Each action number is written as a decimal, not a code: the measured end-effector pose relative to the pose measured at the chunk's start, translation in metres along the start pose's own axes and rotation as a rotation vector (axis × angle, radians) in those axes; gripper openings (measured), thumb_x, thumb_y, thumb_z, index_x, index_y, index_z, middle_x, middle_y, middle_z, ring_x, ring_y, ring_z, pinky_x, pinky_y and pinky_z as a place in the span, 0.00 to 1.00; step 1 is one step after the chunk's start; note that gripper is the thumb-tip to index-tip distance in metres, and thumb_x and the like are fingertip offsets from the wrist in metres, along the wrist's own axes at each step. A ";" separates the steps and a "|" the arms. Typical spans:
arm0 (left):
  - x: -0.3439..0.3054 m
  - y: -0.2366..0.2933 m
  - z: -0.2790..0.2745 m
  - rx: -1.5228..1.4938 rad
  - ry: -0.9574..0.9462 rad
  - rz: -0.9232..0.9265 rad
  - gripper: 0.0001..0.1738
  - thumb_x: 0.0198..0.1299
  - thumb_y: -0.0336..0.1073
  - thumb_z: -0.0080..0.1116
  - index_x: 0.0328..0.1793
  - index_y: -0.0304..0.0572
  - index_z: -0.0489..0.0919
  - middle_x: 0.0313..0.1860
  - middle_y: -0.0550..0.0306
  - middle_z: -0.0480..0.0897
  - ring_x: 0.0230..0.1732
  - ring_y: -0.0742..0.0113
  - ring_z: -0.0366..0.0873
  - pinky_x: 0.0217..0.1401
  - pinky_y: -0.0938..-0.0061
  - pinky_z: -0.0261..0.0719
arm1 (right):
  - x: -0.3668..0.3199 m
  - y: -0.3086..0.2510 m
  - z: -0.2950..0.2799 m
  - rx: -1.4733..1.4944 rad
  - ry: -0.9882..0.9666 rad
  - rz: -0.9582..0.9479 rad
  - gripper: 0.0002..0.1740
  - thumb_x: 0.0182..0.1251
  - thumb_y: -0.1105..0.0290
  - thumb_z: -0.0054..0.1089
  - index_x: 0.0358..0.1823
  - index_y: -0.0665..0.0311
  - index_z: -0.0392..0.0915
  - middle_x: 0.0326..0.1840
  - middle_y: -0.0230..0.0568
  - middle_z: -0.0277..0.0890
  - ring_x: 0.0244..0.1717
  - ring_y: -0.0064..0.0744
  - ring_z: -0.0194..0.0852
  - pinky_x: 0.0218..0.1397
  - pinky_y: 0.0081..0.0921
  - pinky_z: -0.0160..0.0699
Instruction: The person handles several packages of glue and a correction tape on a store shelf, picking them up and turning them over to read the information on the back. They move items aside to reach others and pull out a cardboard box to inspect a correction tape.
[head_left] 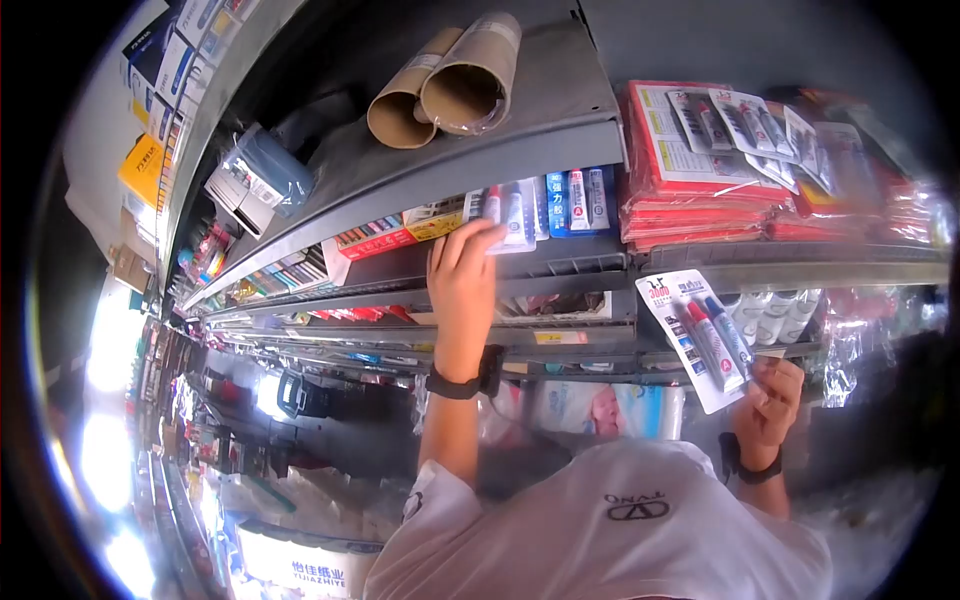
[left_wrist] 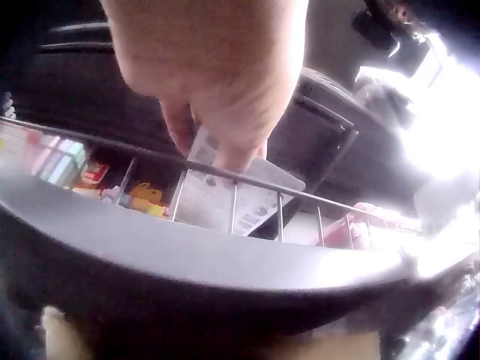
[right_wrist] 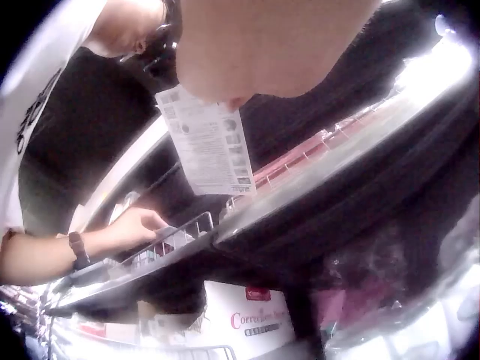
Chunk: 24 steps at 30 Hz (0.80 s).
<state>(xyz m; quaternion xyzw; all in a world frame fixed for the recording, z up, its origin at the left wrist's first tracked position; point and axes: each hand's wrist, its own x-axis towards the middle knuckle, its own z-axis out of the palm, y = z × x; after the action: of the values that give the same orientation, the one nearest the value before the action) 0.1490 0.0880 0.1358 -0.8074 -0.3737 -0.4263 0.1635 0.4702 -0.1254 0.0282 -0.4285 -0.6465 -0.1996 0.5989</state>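
My left hand (head_left: pixel 462 262) reaches up to a grey shelf (head_left: pixel 560 265) and pinches a blister card of glue tubes (head_left: pixel 507 216) behind the wire rail. In the left wrist view the fingers (left_wrist: pixel 217 142) hold that card (left_wrist: pixel 232 196) just above the rail (left_wrist: pixel 225 176). My right hand (head_left: pixel 768 398) is lower at the right and holds another white card with red and blue glue tubes (head_left: pixel 700 335) by its bottom corner. The right wrist view shows that card's printed back (right_wrist: pixel 210 146) hanging from the hand (right_wrist: pixel 262 52).
Two cardboard tubes (head_left: pixel 445 85) lie on the top shelf (head_left: pixel 560 130). Red stacks of packaged goods (head_left: pixel 700 190) fill the shelf to the right, with loose glue cards on top. More blue glue cards (head_left: pixel 578 200) stand beside the left hand. A shop aisle runs down the left.
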 end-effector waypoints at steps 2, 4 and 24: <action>0.007 0.001 0.001 -0.045 -0.048 -0.009 0.19 0.54 0.21 0.64 0.52 0.47 0.85 0.55 0.59 0.84 0.53 0.52 0.81 0.58 0.60 0.79 | 0.002 -0.002 -0.003 -0.019 -0.011 0.011 0.24 0.58 0.91 0.63 0.52 0.57 0.74 0.51 0.45 0.79 0.49 0.47 0.79 0.52 0.40 0.82; 0.008 -0.001 0.004 -0.097 -0.098 -0.025 0.19 0.54 0.25 0.67 0.53 0.48 0.86 0.56 0.58 0.84 0.54 0.52 0.82 0.59 0.60 0.79 | 0.001 -0.002 -0.006 -0.034 -0.015 0.018 0.25 0.57 0.91 0.62 0.51 0.57 0.74 0.51 0.45 0.79 0.49 0.47 0.80 0.52 0.40 0.82; 0.039 -0.011 -0.012 -0.039 -0.539 -0.073 0.30 0.53 0.42 0.74 0.65 0.54 0.84 0.66 0.62 0.82 0.61 0.54 0.82 0.58 0.65 0.81 | -0.008 0.008 -0.008 -0.026 0.060 0.048 0.18 0.64 0.88 0.57 0.50 0.61 0.73 0.49 0.51 0.80 0.47 0.50 0.77 0.52 0.44 0.79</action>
<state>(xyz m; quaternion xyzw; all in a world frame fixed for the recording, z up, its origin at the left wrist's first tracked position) 0.1482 0.1068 0.1736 -0.8808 -0.4243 -0.2086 0.0270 0.4807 -0.1294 0.0199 -0.4455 -0.6152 -0.2065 0.6168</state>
